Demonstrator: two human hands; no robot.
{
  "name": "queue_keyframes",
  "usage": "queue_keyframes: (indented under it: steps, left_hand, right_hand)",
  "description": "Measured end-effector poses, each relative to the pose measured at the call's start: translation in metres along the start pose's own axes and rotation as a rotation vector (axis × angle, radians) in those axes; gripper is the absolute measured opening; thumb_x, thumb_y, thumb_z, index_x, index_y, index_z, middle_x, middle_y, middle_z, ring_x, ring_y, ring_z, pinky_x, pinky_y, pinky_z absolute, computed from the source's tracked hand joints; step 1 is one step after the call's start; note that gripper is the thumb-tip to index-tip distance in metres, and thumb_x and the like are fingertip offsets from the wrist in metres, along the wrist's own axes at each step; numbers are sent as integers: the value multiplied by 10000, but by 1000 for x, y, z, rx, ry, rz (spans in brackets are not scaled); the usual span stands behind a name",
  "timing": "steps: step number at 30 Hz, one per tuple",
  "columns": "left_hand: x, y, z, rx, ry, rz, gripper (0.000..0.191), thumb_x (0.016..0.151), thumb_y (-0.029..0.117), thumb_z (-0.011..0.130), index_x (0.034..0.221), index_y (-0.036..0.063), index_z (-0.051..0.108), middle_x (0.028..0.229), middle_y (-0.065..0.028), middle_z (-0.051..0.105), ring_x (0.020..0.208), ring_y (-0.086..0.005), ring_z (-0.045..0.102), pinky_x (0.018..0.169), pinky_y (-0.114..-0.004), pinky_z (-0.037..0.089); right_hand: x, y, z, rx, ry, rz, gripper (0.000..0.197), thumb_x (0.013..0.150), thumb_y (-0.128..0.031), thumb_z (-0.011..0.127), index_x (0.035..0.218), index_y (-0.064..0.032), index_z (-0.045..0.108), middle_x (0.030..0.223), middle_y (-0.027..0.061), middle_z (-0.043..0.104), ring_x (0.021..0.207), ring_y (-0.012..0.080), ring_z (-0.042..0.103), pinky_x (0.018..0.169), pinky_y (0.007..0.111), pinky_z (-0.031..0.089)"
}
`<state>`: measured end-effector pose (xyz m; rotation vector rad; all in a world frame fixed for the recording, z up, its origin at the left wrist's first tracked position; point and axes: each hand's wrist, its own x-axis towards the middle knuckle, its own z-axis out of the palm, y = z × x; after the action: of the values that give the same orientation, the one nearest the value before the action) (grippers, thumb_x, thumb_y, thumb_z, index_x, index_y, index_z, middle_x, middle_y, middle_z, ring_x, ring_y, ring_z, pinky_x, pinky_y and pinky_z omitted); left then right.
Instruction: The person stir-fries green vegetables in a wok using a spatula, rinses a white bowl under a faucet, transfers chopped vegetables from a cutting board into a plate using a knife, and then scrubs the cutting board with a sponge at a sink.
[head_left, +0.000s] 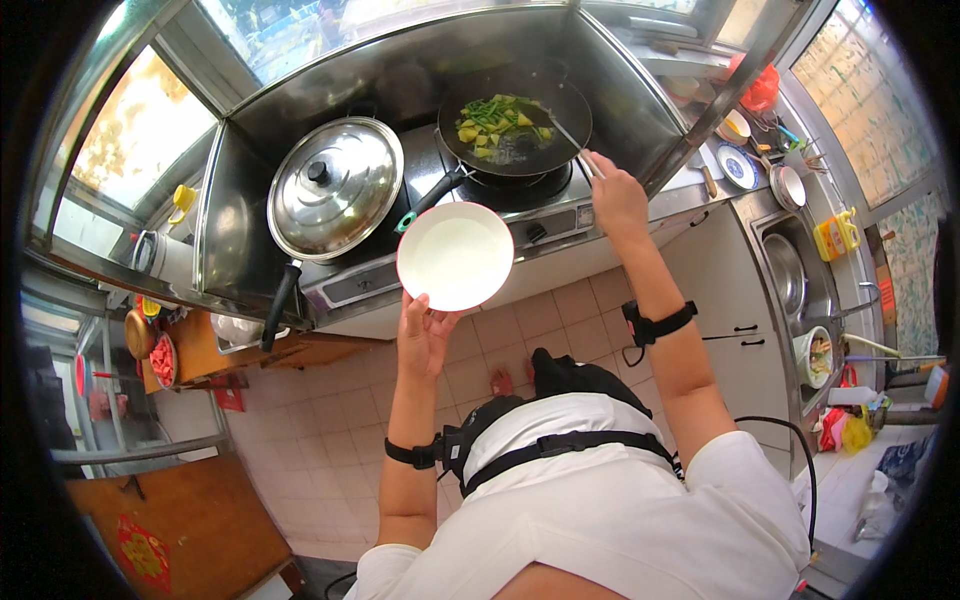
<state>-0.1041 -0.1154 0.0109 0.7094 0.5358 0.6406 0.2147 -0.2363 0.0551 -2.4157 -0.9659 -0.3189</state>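
Observation:
My left hand (425, 335) grips the near rim of a white bowl (455, 256) with a red edge, held in front of the stove. No food shows inside it. Around the metal handle of a cooking utensil (570, 133) my right hand (619, 196) is closed, above the stove's right side. The utensil's far end reaches into a dark wok (571, 105) on the right burner; the food partly hides its tip. Yellow chunks and green bean pieces (491, 120) lie in the wok with some liquid. The wok's black handle (439, 196) points toward the bowl.
A pan with a shiny domed lid (349, 187) covers the left burner, its black handle (281, 307) jutting past the counter edge. Metal splash panels (405, 75) enclose the stove. At right are a knife (706, 180), a blue-patterned plate (737, 166), stacked bowls (787, 187) and a sink (784, 270).

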Motion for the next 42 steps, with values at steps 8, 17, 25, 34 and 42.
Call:
queue_keyframes:
  steps: [8, 17, 25, 34, 42]
  left_hand:
    - [3, -4, 0, -44, 2, -35, 653, 912, 243, 597, 1475, 76, 310, 1358, -160, 498, 1193, -284, 578, 954, -390, 562]
    - [3, 1, -5, -51, -6, -23, 574, 913, 281, 652, 1381, 61, 404, 1275, -133, 564, 1114, -237, 609, 936, -359, 571]
    - [3, 8, -3, -53, -10, -28, 596, 914, 245, 619, 1413, 50, 358, 1317, -166, 527, 1164, -277, 596, 937, -388, 577]
    - [6, 3, 1, -56, -39, -34, 635, 912, 235, 589, 1451, 47, 311, 1348, -186, 498, 1166, -296, 604, 932, -404, 582]
    - [9, 2, 4, -56, -15, -38, 628, 914, 219, 589, 1453, 53, 314, 1357, -186, 490, 1151, -283, 613, 917, -370, 590]
  right_hand:
    - [61, 63, 77, 182, -67, 301, 326, 905, -177, 555, 1201, -60, 627, 925, 244, 690, 851, 388, 671, 733, 469, 522]
    - [58, 31, 98, 798, -445, 460, 355, 892, -268, 653, 1181, -62, 660, 718, 97, 644, 531, 182, 585, 457, 342, 437]
    - [0, -31, -30, 84, -79, -196, 352, 862, -104, 605, 1181, -222, 696, 827, 118, 648, 788, 345, 636, 701, 440, 501]
    - [-25, -56, -86, -225, -179, -237, 375, 837, -46, 594, 1173, -188, 678, 799, 132, 619, 747, 323, 660, 645, 413, 530]
    - [-5, -43, -17, -21, -165, -75, 355, 878, -55, 543, 1219, -110, 623, 912, 183, 693, 840, 349, 677, 697, 445, 540]
